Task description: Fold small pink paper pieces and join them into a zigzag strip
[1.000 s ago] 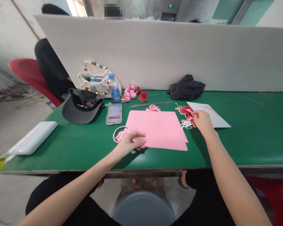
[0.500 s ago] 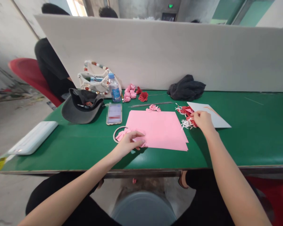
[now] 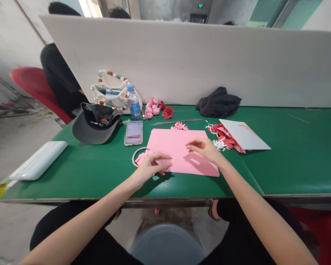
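My left hand (image 3: 150, 166) is low over the left front corner of a stack of pink paper sheets (image 3: 168, 141). Its thumb and fingers are curved and apart, with nothing visible between them. Folded pink paper pieces (image 3: 140, 159) lie beside it and are partly covered by it. A pale ring (image 3: 134, 159), perhaps a roll of tape, surrounds some of them. My right hand (image 3: 205, 147) hovers above the right part of the sheets and casts a shadow there. Its fingers are bent, the tips slightly apart, and no object shows in them.
Red paper scraps (image 3: 226, 138) and white shreds (image 3: 220, 145) lie right, partly under a white card (image 3: 244, 134). Behind are thin wires (image 3: 179, 122), paper roses (image 3: 168, 112), a bottle (image 3: 134, 105), a phone (image 3: 134, 133), a cap (image 3: 96, 127) and black cloth (image 3: 219, 103).
My right hand has moved left from the red scraps by the white card to above the pink sheets. My left hand has stayed nearly still.
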`<action>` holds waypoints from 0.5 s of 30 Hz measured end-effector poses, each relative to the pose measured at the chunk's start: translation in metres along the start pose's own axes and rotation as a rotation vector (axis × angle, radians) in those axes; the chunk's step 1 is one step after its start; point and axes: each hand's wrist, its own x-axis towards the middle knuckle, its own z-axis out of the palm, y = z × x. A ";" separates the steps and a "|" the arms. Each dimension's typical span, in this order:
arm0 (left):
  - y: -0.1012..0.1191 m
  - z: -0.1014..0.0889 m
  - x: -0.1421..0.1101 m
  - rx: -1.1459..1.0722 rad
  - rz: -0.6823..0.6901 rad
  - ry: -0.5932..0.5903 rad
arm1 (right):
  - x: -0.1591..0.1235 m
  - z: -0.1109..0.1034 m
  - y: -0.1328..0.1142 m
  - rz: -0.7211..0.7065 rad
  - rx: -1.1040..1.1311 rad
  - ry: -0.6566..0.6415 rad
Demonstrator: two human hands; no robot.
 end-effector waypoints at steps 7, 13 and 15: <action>-0.003 0.000 0.000 -0.009 0.015 -0.042 | -0.015 0.047 -0.019 -0.005 0.166 -0.319; -0.014 0.000 0.004 0.096 0.081 0.007 | -0.019 0.061 -0.017 0.079 0.237 -0.282; -0.018 0.000 0.006 0.132 0.105 0.014 | -0.020 0.065 -0.015 0.092 0.228 -0.260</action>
